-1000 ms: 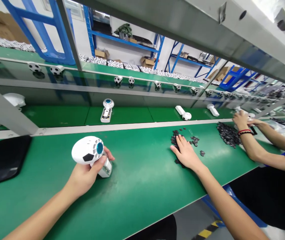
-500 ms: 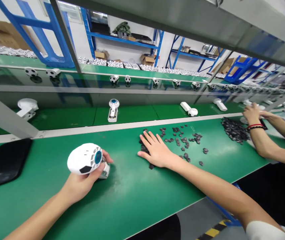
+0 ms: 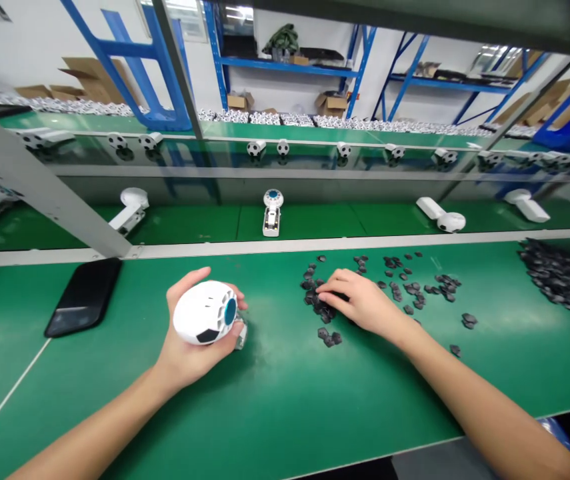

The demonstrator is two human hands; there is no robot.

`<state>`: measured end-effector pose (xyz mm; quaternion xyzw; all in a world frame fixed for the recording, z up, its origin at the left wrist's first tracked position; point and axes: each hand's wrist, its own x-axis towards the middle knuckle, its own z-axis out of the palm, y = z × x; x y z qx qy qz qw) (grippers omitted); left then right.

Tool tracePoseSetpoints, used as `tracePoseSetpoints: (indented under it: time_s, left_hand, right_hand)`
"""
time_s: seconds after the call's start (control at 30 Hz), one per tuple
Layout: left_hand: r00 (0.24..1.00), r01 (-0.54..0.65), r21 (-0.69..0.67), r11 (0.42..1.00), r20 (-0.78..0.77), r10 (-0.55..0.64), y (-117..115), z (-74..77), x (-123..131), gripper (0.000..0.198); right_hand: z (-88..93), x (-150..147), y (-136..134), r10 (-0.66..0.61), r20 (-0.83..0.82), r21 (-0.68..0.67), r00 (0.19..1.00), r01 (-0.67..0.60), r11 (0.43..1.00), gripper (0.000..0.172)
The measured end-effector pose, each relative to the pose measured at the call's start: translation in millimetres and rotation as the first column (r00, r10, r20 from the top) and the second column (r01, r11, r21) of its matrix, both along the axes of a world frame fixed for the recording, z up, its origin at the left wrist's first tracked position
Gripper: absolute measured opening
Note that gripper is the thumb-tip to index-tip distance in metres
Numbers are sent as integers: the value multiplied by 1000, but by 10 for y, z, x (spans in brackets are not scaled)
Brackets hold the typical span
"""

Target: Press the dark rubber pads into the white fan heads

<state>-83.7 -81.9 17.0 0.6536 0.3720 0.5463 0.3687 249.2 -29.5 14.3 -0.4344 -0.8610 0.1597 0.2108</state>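
Note:
My left hand (image 3: 185, 350) is wrapped round a white device (image 3: 202, 308) with a rounded head, a blue disc and a black patch, held above the green table. My right hand (image 3: 365, 303) touches a small heap of black pieces (image 3: 321, 301), its thumb and fingertips drawn together over them. Whether a piece is between the fingertips is hidden. More black pieces (image 3: 415, 290) lie scattered behind and to the right of that hand.
A black phone-like slab (image 3: 85, 300) lies at the left. White devices (image 3: 272, 213) rest on the sunken green strip behind the pale rail (image 3: 245, 249). A slanted metal post (image 3: 49, 187) stands at left. A large black pile (image 3: 559, 277) is at right.
The view has turned right. My right hand has lifted from lying flat with spread fingers and now has its fingertips gathered on the heap. My left hand still holds the device, its fingers shifted.

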Motion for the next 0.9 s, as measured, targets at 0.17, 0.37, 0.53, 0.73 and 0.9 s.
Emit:
tracePoseSetpoints:
  time_s: [0.17,0.37,0.53,0.73,0.9]
  left_hand:
    - [997,-45,-42,998,-67,42,-2,26,-79,77]
    - [999,-6,-125,992,-46,0,-11,-48,-141,71]
    - [999,24,-125,992,-40,-29,-34,-14,-83,74]
    - [999,41,-149,988,15,-39,32,-60,-91,86]
    - [986,119,-130,984,132,-102,104,-105,-83,89]
  right_hand:
    - [-50,-132,-58,-30,28,49,999,29,998,23]
    - [-54,-77,-60,-78,79,57,994,74,996,19]
    - [-70,-178,-58,-65,22,90,998,63,994,27]
    - [-161,-265,-6,-56,54,87,997,51,995,31]
    - [-172,-263,41,-80,-14,92,997,81,993,34]
